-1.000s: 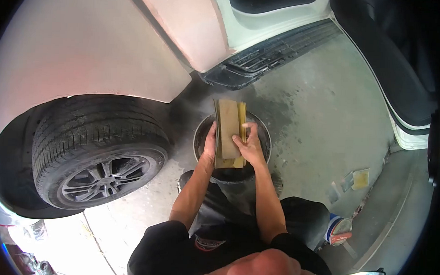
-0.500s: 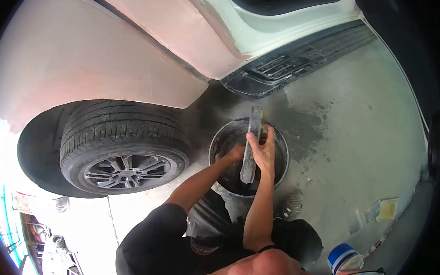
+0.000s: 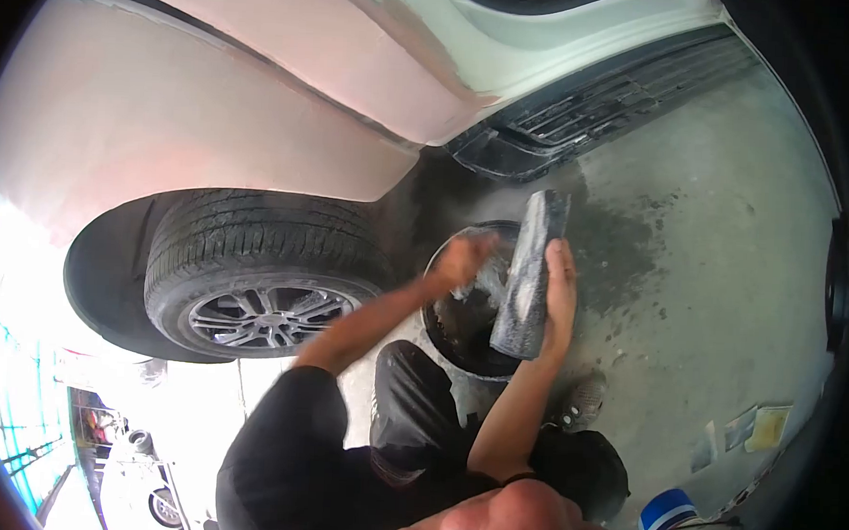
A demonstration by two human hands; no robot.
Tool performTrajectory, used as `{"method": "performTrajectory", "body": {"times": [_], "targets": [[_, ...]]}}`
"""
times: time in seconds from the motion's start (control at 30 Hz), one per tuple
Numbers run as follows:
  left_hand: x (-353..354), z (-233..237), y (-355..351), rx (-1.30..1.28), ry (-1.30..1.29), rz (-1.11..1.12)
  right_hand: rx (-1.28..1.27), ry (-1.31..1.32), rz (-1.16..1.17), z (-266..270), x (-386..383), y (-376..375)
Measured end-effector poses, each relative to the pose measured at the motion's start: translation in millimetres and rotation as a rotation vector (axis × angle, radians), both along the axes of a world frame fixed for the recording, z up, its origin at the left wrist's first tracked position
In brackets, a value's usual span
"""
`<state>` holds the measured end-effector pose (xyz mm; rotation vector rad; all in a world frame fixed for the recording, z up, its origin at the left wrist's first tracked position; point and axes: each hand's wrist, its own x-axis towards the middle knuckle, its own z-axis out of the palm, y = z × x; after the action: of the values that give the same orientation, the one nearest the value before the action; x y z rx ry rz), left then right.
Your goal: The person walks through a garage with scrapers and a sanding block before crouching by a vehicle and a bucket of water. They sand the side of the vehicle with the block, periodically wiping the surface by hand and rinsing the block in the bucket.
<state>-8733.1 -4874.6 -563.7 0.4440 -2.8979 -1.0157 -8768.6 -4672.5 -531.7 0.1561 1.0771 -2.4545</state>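
A long grey block (image 3: 530,279) with a worn, whitish face is held over the right half of a round dark bucket (image 3: 447,347). My right hand (image 3: 561,290) grips its right side, the fingers wrapped along the edge. To the block's left, my left hand (image 3: 467,260) is above the bucket with its fingers curled. Splashing water blurs below that hand, and whether it holds anything cannot be made out. Dark wet matter shows inside the bucket.
A car body (image 3: 213,114) with pinkish patches, its wheel (image 3: 270,320) and a black side step (image 3: 563,129) lie ahead and left. Sheets (image 3: 768,429) and a blue-and-white can (image 3: 668,512) are at lower right. A shoe (image 3: 584,402) stands beside the bucket.
The block has moved right and turned to show its broad whitish face. My left hand has risen out of the bucket, and water now splashes beneath it. The view has shifted slightly.
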Motion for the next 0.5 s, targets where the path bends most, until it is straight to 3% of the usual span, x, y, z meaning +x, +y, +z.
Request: {"method": "performTrajectory", "body": {"times": [0.03, 0.07, 0.1, 0.13, 0.17, 0.2, 0.23, 0.27, 0.37, 0.4, 0.5], "targets": [[-7, 45, -11, -0.032, -0.007, 0.036, -0.050, -0.038, -0.022, 5, -1, 4], [-13, 108, -16, -0.227, 0.294, -0.212, -0.080, -0.027, -0.020, 11, -2, 8], [-15, 171, -18, -0.531, 0.338, -0.300, -0.109, -0.029, -0.035, 17, -2, 9], [-25, 216, -27, -0.583, 0.508, -0.437, -0.137, -0.032, -0.049, 24, 0, 8], [-39, 248, -41, -0.822, 0.646, -0.501, -0.164, -0.034, -0.064, 31, 1, 8], [-48, 291, -51, -1.218, 0.711, -0.554, -0.139, -0.064, -0.115, 46, 4, 3], [-50, 319, -43, -1.472, 0.725, -0.508, -0.144, -0.070, -0.081, 43, 3, 2], [-63, 330, -56, -1.598, 0.687, -0.544, -0.146, -0.082, -0.054, 37, 2, 0], [-81, 329, -42, -1.871, 0.168, -0.529, -0.127, -0.075, 0.048, 19, 0, -3], [-85, 322, -36, -1.813, 0.130, -0.566, -0.107, -0.053, 0.099, 10, -1, -3], [-94, 286, -29, -1.984, 0.206, -0.655, -0.049, -0.009, 0.240, -3, 4, -2]]}}
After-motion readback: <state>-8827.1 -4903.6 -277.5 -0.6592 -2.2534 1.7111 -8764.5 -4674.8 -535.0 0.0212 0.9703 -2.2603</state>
